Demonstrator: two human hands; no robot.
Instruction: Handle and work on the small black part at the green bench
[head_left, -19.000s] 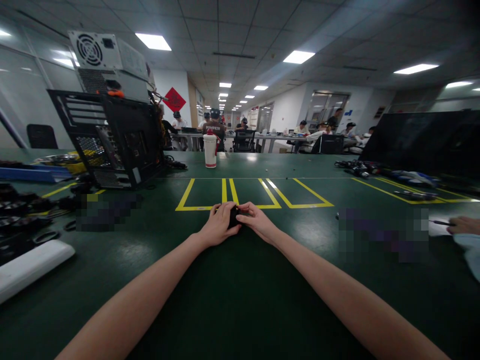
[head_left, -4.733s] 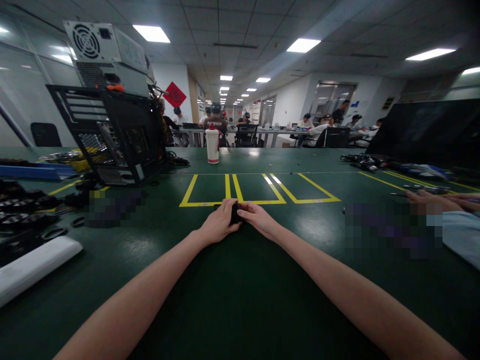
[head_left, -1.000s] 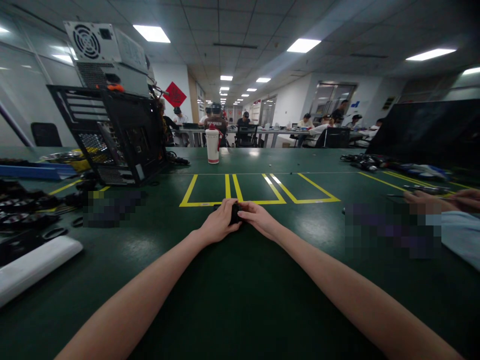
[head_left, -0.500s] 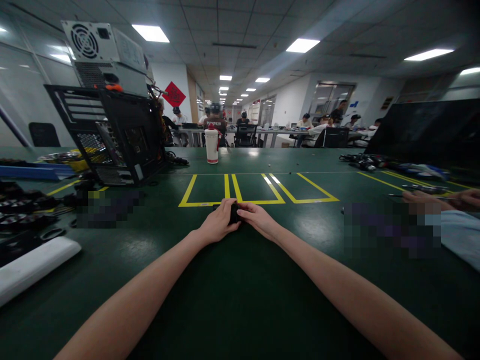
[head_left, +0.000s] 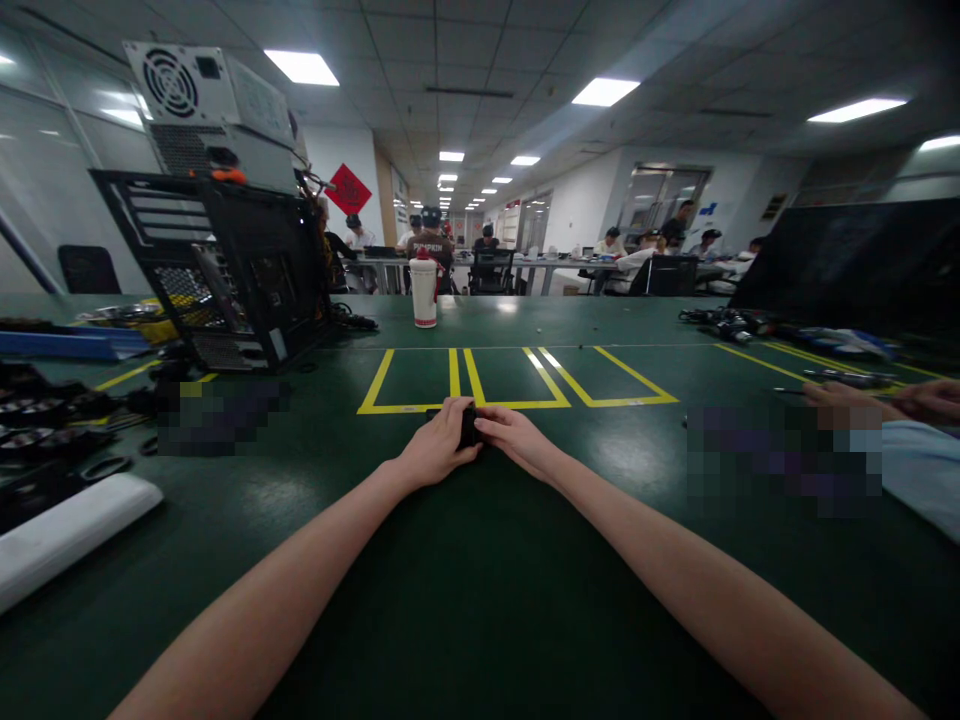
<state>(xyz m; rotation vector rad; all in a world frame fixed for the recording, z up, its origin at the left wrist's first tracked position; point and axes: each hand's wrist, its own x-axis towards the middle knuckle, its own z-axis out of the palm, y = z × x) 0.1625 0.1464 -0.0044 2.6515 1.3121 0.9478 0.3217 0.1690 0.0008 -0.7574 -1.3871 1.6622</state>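
A small black object (head_left: pixel 468 428) sits between my two hands, just in front of the yellow tape outlines (head_left: pixel 517 405) on the green table (head_left: pixel 480 580). My left hand (head_left: pixel 441 440) is wrapped round its left side and top, and a dark bit of it sticks out beyond the fingers. From the right, my right hand (head_left: pixel 516 436) touches the object's right side with its fingertips pressed together. What exactly the object is, and its underside, cannot be made out.
An open computer case (head_left: pixel 255 270) topped by power supplies (head_left: pixel 217 95) stands at the left. Behind the tape is a white cup (head_left: pixel 424 290). A white block (head_left: pixel 75 535) lies near left. Another person's hands (head_left: pixel 855 402) are at the right, beside cables (head_left: pixel 724 322).
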